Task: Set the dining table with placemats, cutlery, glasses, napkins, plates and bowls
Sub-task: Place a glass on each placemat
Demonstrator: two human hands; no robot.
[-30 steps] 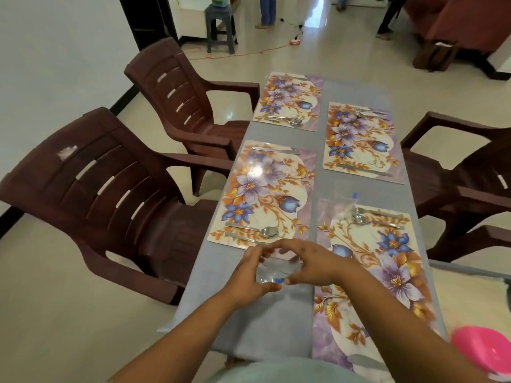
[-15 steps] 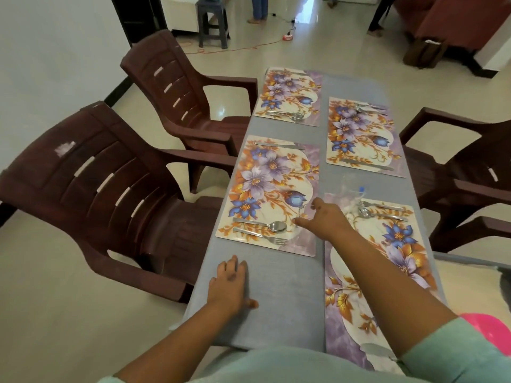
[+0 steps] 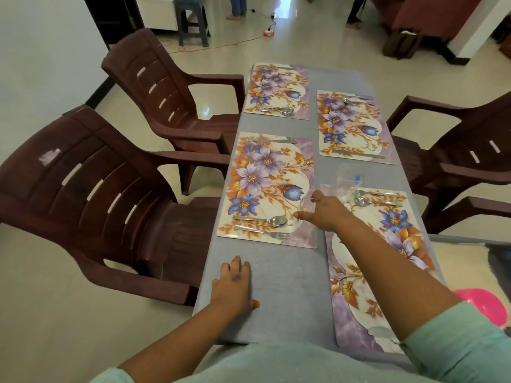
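Two brown chairs [image 3: 91, 194] stand left of a grey table [image 3: 276, 294]. The left hand [image 3: 233, 286] lies flat and open on the bare tabletop near its front edge, holding nothing. Beyond it, a floral placemat [image 3: 269, 186] carries a spoon [image 3: 272, 220] and fork [image 3: 269, 232]. The right hand [image 3: 322, 211] reaches over that placemat's right edge; a clear glass [image 3: 302, 210] seems to sit at its fingertips, though whether it is gripped is unclear. Three more placemats lie further right and beyond, with another glass [image 3: 347, 176] between two.
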